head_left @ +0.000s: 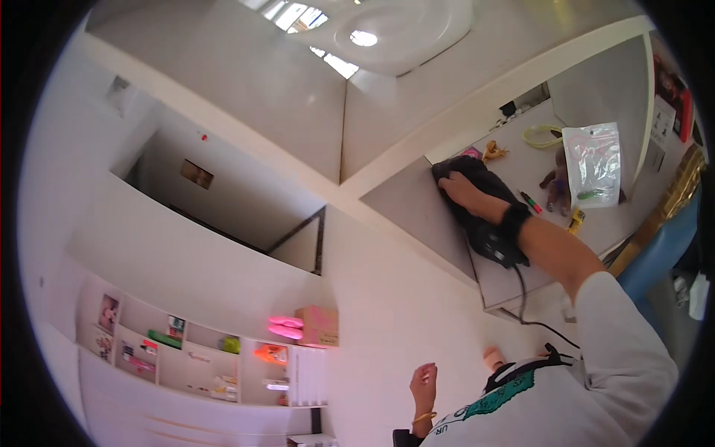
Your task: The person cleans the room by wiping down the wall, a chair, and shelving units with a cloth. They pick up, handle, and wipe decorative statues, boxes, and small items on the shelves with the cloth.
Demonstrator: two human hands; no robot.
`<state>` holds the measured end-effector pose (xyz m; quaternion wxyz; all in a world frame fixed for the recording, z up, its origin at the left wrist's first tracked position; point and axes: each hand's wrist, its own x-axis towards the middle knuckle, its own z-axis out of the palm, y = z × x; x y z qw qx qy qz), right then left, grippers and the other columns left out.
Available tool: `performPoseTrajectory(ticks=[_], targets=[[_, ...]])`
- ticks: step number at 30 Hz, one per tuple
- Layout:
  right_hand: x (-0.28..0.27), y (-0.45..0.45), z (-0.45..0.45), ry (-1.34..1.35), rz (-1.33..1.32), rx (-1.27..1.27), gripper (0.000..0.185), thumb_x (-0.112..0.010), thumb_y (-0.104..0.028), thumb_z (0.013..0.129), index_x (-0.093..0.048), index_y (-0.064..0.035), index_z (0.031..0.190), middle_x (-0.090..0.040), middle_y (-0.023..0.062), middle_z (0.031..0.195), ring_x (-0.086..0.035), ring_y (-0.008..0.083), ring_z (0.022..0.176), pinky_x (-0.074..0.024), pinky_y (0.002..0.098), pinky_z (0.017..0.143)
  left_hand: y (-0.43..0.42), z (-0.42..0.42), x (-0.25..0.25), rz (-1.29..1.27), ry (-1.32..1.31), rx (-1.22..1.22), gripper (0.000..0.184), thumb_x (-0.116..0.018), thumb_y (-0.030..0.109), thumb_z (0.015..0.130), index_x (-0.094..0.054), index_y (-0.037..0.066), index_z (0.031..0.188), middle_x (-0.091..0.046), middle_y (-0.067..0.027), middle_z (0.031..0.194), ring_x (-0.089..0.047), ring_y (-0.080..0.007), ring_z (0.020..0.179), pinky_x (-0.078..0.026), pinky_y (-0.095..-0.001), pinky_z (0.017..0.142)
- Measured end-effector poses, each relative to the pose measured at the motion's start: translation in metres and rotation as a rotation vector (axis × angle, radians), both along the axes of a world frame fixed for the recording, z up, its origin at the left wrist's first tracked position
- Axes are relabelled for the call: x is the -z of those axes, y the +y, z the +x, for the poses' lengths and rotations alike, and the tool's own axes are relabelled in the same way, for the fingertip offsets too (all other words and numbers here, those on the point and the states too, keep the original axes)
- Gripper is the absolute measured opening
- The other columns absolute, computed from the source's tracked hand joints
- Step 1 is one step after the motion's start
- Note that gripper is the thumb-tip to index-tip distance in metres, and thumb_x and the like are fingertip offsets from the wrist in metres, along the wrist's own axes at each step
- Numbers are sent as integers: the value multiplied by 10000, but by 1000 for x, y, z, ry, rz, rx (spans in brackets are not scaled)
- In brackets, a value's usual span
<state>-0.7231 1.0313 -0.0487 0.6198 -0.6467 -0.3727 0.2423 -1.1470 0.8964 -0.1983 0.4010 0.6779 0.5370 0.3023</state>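
Observation:
My right hand point(460, 191) reaches onto a white shelf point(521, 287), its fingers curled over a bulky black bundle point(484, 175). The bundle has a shiny dark part near my wrist, and a black cable point(523, 294) trails from it. Beyond my forearm lie a clear and white packet point(593, 165), a brown figure point(558, 179), a small marker point(531, 202), a yellow-green loop point(541, 135) and a small tan toy point(494, 151). Low down, my left hand point(423, 384) hangs away from the shelf, holding nothing, its fingers loosely bent.
Shelf partitions point(341, 190) cross the upper view, with a glossy white rounded object point(410, 33) above. Lower left, a wall shelf point(179, 365) bears assorted items, a cardboard box point(320, 325) and pink objects point(286, 326). A blue object point(659, 261) stands at the right.

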Motion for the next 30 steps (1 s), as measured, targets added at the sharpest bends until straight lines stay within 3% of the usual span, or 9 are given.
performPoseTrajectory(ticks=[7,9,11,13,19,21,23,26,30], targets=[[-144,-100,-72,-44,656,-372,388,-511,-305,845,-529,11,1070,-541,216,990,-531,282,907,-395,359,831,27,17,-57,131,127,155,209,-609,207,836,-624,48,970,-634,-57,869,-605,-127,787,-490,-251,694],[-81,-84,-81,-873,618,-65,412,-479,-284,878,-463,-3,1179,-487,253,1112,-482,342,1028,-355,382,907,38,33,-71,170,101,196,194,-604,183,838,-620,44,974,-632,-59,879,-604,-127,794,-491,-251,700],[-50,-115,-91,-379,274,-274,512,-473,-309,864,-400,45,1227,-426,279,1228,-396,406,1153,-297,429,988,43,56,-86,194,82,278,163,-594,120,843,-612,33,980,-626,-65,913,-599,-125,817,-489,-246,720],[6,-140,-111,-165,481,-211,443,-519,-225,846,-420,34,1192,-310,289,1297,-298,439,1196,-256,422,1003,45,75,-95,187,114,335,163,-594,120,845,-611,33,982,-623,-64,920,-596,-122,824,-488,-246,723],[-39,-160,-100,-519,646,-199,370,-512,-246,851,-495,23,1106,-487,271,1116,-432,392,1098,-324,417,943,49,108,-90,179,182,535,184,-590,152,852,-607,45,1000,-614,-60,936,-591,-130,824,-476,-264,726],[-91,-136,-73,-167,9,-747,304,-455,-252,878,-509,-24,1072,-561,264,894,-535,376,924,-396,439,812,48,110,-89,185,183,542,185,-590,159,853,-608,47,999,-617,-62,931,-593,-133,828,-476,-268,730],[-102,-78,-62,-224,435,-385,550,-306,-434,907,-593,33,866,-581,282,871,-555,405,822,-405,453,765,45,106,-88,192,188,542,187,-590,165,853,-608,49,998,-620,-64,927,-596,-136,832,-475,-271,734],[-125,-10,-25,-167,653,-133,554,-290,-437,903,-577,33,973,-588,251,968,-539,402,919,-378,420,885,40,94,-93,209,183,522,190,-594,161,851,-608,47,1003,-629,-68,918,-598,-132,843,-477,-262,724],[-86,41,-18,-114,513,67,505,-316,-413,896,-589,0,996,-568,247,1037,-509,409,984,-348,425,932,36,64,-91,149,161,452,197,-597,158,850,-608,47,1013,-635,-69,930,-599,-128,845,-483,-255,721]])
